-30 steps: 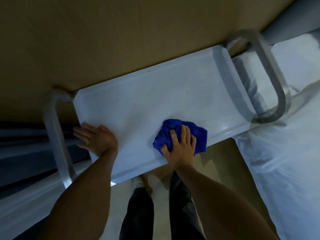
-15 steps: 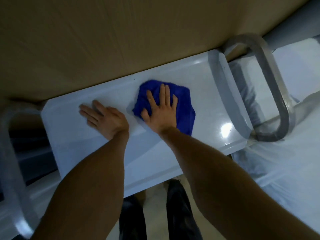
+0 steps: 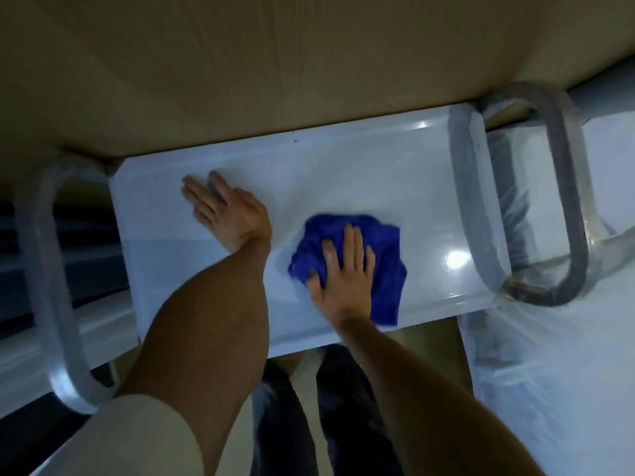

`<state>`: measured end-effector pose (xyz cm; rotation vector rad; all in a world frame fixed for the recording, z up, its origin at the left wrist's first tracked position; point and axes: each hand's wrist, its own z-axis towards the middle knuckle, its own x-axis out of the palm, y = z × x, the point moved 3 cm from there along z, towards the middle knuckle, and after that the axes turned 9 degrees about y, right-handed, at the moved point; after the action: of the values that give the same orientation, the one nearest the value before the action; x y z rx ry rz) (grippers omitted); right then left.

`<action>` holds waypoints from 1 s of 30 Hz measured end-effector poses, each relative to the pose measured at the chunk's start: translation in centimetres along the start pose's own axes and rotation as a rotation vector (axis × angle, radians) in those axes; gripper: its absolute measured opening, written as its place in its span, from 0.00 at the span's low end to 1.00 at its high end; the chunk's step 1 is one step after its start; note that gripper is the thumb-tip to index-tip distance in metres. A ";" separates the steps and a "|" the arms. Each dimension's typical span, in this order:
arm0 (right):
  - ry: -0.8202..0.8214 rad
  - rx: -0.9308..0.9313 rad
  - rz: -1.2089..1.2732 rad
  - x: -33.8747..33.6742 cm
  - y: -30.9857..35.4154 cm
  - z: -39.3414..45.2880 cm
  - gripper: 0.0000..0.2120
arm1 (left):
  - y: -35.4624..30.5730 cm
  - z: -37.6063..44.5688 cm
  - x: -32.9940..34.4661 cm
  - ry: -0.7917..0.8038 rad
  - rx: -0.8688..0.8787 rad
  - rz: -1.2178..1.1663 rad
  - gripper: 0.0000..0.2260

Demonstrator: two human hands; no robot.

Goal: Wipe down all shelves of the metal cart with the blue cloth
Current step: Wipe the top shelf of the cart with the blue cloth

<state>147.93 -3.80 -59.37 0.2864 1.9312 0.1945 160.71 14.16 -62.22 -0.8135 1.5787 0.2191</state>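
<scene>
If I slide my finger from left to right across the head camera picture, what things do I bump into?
Left cart handle → left hand flat on the top shelf → blue cloth under the right hand → right cart handle.

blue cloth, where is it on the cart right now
In the head view the blue cloth lies flat on the cart's top shelf, right of centre toward the near edge, pressed under the right hand; the left hand rests bare beside it.
</scene>
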 end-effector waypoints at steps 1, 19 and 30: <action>0.027 -0.027 -0.017 0.8 -0.6 -2.7 0.28 | 0.0 -0.1 -0.1 0.000 0.003 0.008 0.25; -0.060 0.298 -0.047 -2.2 3.1 10.7 0.34 | -0.1 0.3 -0.1 -0.011 0.015 -0.063 0.24; -0.063 0.063 -0.172 -6.6 1.0 18.8 0.33 | -0.5 0.3 -0.2 0.070 -0.011 -0.021 0.25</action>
<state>167.83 -4.77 -60.16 0.1649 1.8906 0.0111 161.21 14.00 -61.96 -0.8539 1.6348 0.1854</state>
